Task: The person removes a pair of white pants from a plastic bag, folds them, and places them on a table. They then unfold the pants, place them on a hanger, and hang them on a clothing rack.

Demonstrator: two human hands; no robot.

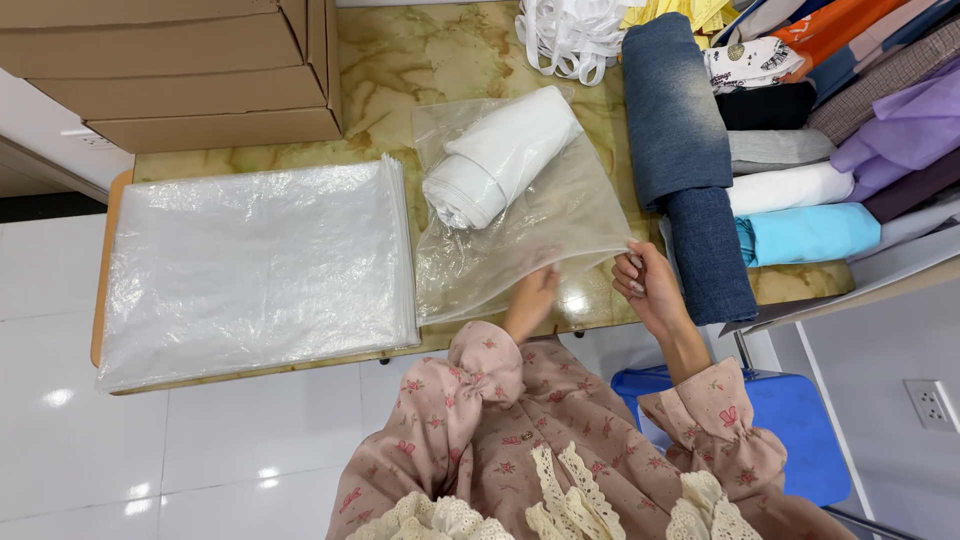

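**Hands at the mouth of a clear bag holding rolled white cloth**

Hands meet at the near edge of a clear plastic bag (520, 225) lying on the marbled surface (400, 70). A roll of white fabric (500, 155) sits inside the bag, toward its far end, tilted with one end pointing to 1 o'clock. The left hand (532, 298) is at the bag's open near edge, and seen through the film it seems to be slipped inside, fingers spread flat rather than clenched; the plastic blurs it, so whether it grips anything cannot be told. The right hand (645, 283) is at the bag's 4 o'clock corner, its fingers pinched on the edge of the film and lifting it slightly off the surface.

At 9 o'clock from the bag lies a flat stack of empty clear bags (250, 270), just beside it and overhanging the near edge of the surface. Cardboard boxes (190, 70) are stacked at 11 o'clock. At 3 o'clock, touching the bag's side, lie two rolls of blue denim (685, 150), and beyond them more rolled fabrics (800, 190) in white, grey, turquoise, purple and black. A bundle of white elastic tape (570, 35) rests at 12 o'clock. A blue stool (800, 420) stands on the floor beneath the right forearm. Both sleeves are pink and floral, with gathered cuffs.
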